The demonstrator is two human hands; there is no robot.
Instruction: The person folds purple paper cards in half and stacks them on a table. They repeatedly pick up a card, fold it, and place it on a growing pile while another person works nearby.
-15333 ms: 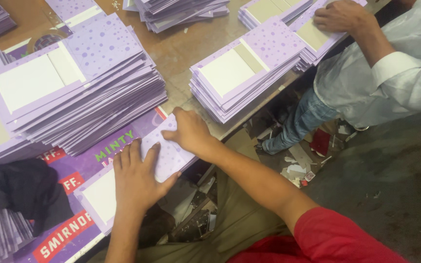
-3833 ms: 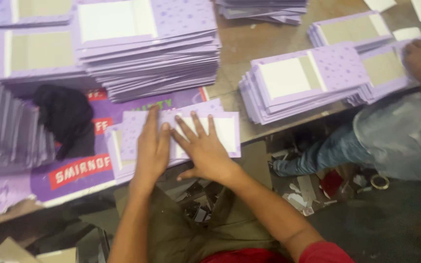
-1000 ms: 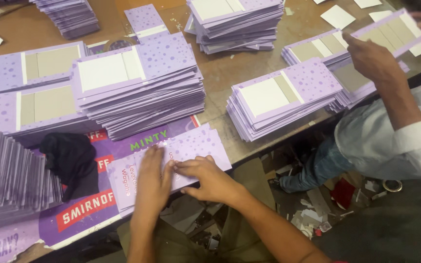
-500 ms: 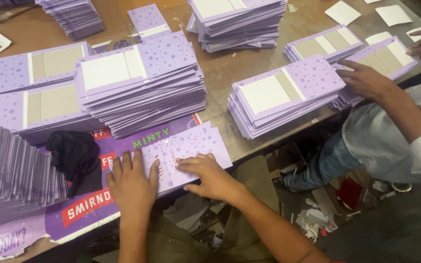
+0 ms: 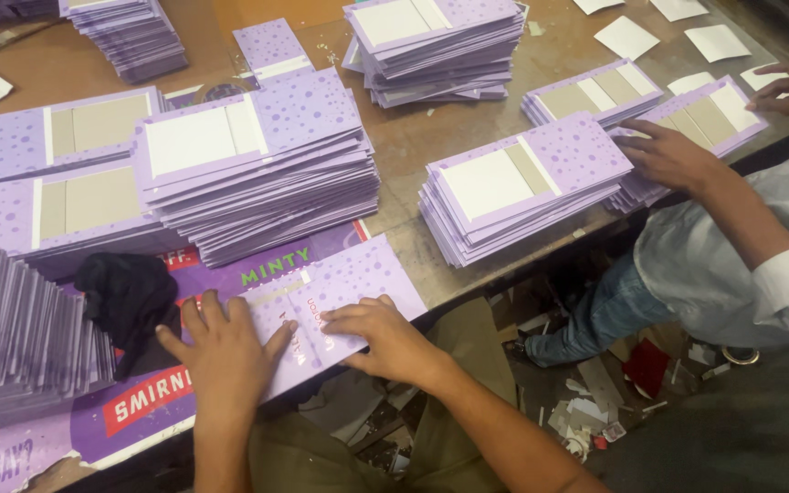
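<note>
Both hands press flat, fingers spread, on a purple dotted card (image 5: 335, 301) that lies at the near edge of the table (image 5: 413, 151). Neither hand pinches anything: the left hand (image 5: 226, 351) covers the card's left end, and the right hand (image 5: 385, 338) rests on its lower right part, with the card's upper right corner showing bare beyond the fingers. Under the card lies a purple printed sheet (image 5: 139, 411). A black cloth (image 5: 125, 297) sits just left of the left hand, and a tall stack of purple cards (image 5: 257, 173) rises right behind the card. Another stack (image 5: 513, 187) stands to the right, where a co-worker's hand (image 5: 673, 155) rests on a further pile. Against half a second ago, the hands have scarcely shifted on the card, while the co-worker's hand has slid nearer the far stacks.
</note>
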